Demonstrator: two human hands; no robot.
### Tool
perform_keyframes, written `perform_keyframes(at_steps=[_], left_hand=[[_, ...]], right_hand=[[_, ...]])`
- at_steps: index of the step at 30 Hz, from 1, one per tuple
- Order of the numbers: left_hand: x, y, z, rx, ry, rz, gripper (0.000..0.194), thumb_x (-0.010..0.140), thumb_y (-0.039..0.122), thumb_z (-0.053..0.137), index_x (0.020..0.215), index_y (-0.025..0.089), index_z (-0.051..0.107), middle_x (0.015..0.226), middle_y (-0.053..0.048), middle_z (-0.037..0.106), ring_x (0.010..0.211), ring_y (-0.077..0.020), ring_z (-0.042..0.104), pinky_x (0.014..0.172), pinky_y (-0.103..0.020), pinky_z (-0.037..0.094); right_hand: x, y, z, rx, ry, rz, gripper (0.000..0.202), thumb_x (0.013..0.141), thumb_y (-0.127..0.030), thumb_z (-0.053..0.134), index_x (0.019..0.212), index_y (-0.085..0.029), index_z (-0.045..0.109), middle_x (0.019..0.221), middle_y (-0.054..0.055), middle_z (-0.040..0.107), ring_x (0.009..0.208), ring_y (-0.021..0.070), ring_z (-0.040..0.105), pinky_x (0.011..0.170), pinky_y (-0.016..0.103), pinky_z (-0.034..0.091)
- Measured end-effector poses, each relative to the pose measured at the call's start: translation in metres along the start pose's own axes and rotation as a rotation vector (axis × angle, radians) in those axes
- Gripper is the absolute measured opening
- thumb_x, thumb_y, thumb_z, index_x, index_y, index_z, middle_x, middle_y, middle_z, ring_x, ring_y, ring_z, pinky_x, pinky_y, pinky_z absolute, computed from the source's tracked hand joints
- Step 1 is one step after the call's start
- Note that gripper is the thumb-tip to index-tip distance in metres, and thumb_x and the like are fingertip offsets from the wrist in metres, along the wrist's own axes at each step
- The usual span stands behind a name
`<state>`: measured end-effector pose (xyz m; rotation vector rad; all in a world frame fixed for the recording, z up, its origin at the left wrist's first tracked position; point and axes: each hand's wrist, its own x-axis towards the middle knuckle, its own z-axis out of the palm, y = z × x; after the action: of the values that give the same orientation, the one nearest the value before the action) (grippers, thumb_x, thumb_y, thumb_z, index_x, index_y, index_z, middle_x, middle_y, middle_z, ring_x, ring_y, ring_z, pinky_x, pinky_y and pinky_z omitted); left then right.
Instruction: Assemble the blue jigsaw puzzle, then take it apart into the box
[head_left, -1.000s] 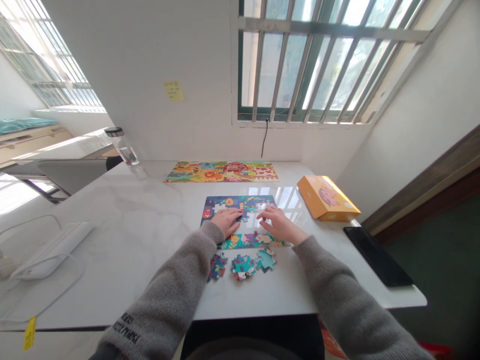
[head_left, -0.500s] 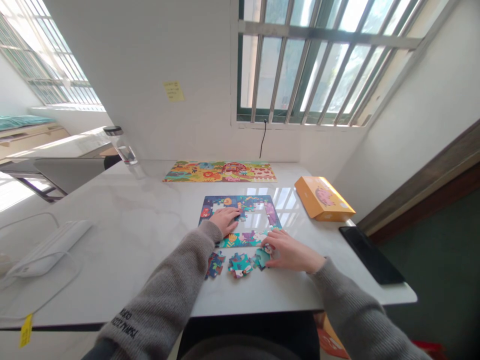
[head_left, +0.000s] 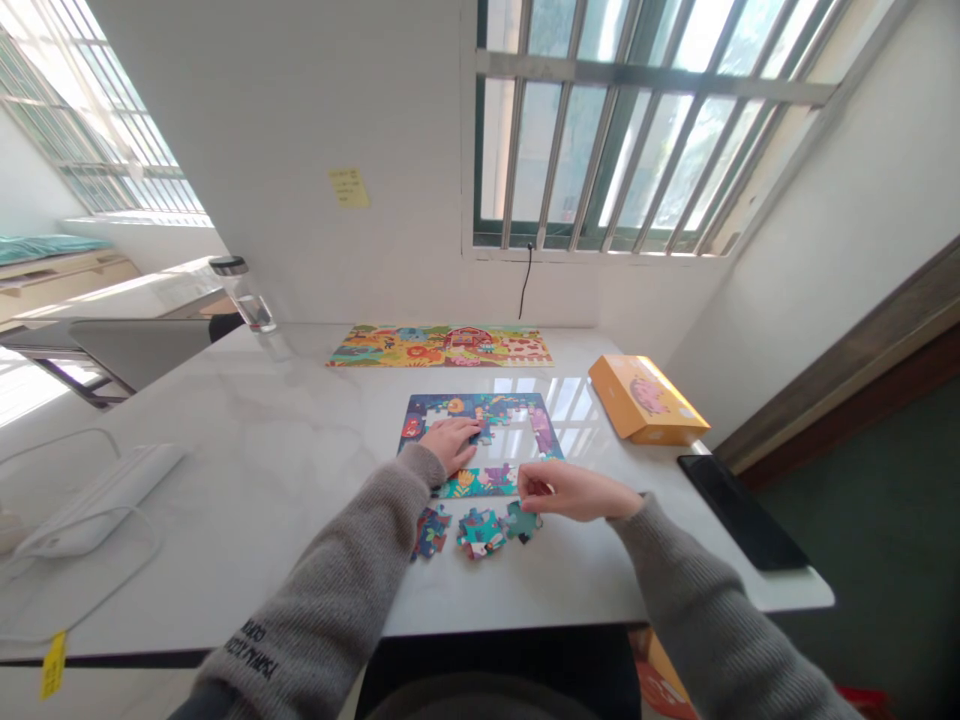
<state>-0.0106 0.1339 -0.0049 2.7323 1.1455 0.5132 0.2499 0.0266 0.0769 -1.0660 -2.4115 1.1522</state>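
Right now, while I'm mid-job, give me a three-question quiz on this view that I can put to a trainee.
1. True or false: the left hand rests on the partly assembled puzzle.

2. Which of these lies to the right of the puzzle in the view?
A) clear bottle
B) orange box
C) yellow note

3. Fill in the blank: the hand nearest the rightmost loose pieces is the ______ hand.

Key:
1. True; it lies over the puzzle's left part.
2. B.
3. Right; the right hand has its fingers curled just by them, though whether it grips one cannot be told.
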Motion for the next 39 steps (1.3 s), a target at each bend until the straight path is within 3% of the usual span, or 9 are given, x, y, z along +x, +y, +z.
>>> perform_keyframes(at_steps=[7,14,17,21,23,26,30,34,39], left_hand=[[0.001,0.005,-0.006,0.010,0.012,0.012,0.033,0.089,0.026,0.056,0.122,0.021,0.062,0.132,-0.009,0.064,0.125,-0.0265,0.057,0.108,-0.047,0.041],[0.000,0.013,-0.017,0.003,0.144,0.012,0.054,0.080,0.030,0.068,0.130,0.020,0.052,0.126,-0.011,0.065,0.118,-0.0287,0.059,0.104,-0.045,0.041],[0.000,0.013,-0.017,0.005,0.210,0.041,0.054,0.079,0.037,0.072,0.127,0.020,0.054,0.118,-0.010,0.067,0.112,-0.0286,0.060,0.101,-0.044,0.042],[0.000,0.016,-0.021,0.026,0.319,0.060,0.030,0.087,0.037,0.064,0.112,0.021,0.060,0.105,-0.008,0.069,0.104,-0.0252,0.062,0.096,-0.040,0.043],[-0.001,0.018,-0.023,0.035,0.342,0.072,0.029,0.087,0.038,0.063,0.111,0.021,0.061,0.107,-0.008,0.068,0.106,-0.0251,0.061,0.096,-0.040,0.043],[-0.003,0.019,-0.024,0.032,0.323,0.106,0.042,0.083,0.042,0.067,0.119,0.022,0.060,0.115,-0.009,0.066,0.112,-0.0262,0.059,0.099,-0.040,0.041],[-0.003,0.018,-0.024,0.038,0.317,0.109,0.040,0.085,0.041,0.065,0.121,0.022,0.061,0.115,-0.009,0.066,0.111,-0.0255,0.059,0.099,-0.040,0.042],[-0.004,0.020,-0.024,0.034,0.276,0.129,0.043,0.083,0.037,0.065,0.123,0.023,0.062,0.114,-0.008,0.066,0.110,-0.0260,0.059,0.099,-0.041,0.043],[-0.004,0.024,-0.024,0.026,0.241,0.164,0.049,0.083,0.037,0.066,0.130,0.025,0.060,0.117,-0.009,0.065,0.111,-0.0273,0.058,0.101,-0.043,0.042]], right_hand=[[0.059,0.028,-0.011,0.201,0.337,-0.043,0.028,0.085,-0.044,0.065,0.079,-0.019,0.054,0.064,-0.004,0.053,0.058,0.0115,0.049,0.054,0.024,0.039],[0.089,0.059,0.007,0.320,0.615,-0.027,0.030,0.083,-0.047,0.067,0.079,-0.020,0.053,0.066,-0.002,0.062,0.062,0.0143,0.060,0.063,0.029,0.048],[0.086,0.058,0.015,0.416,0.641,-0.027,0.034,0.081,-0.050,0.069,0.077,-0.020,0.053,0.068,0.000,0.065,0.065,0.0149,0.063,0.066,0.030,0.049],[0.082,0.049,0.024,0.516,0.651,-0.016,0.037,0.080,-0.054,0.070,0.076,-0.020,0.054,0.067,0.001,0.067,0.063,0.0145,0.062,0.062,0.029,0.047],[0.082,0.046,0.027,0.545,0.650,-0.018,0.039,0.079,-0.056,0.070,0.076,-0.020,0.055,0.067,0.001,0.067,0.063,0.0149,0.062,0.061,0.029,0.047],[0.083,0.044,0.030,0.578,0.662,-0.018,0.042,0.077,-0.059,0.072,0.075,-0.021,0.055,0.066,0.001,0.067,0.063,0.0155,0.062,0.063,0.030,0.048],[0.081,0.047,0.028,0.574,0.674,-0.002,0.042,0.078,-0.059,0.070,0.077,-0.020,0.055,0.066,0.000,0.065,0.064,0.0153,0.061,0.063,0.030,0.048],[0.079,0.051,0.023,0.549,0.701,-0.030,0.037,0.081,-0.052,0.069,0.094,-0.020,0.056,0.068,-0.003,0.060,0.065,0.0143,0.059,0.061,0.028,0.045],[0.074,0.051,0.019,0.463,0.639,-0.098,0.036,0.086,-0.043,0.062,0.114,-0.020,0.057,0.070,-0.004,0.054,0.067,0.0140,0.056,0.064,0.028,0.046]])
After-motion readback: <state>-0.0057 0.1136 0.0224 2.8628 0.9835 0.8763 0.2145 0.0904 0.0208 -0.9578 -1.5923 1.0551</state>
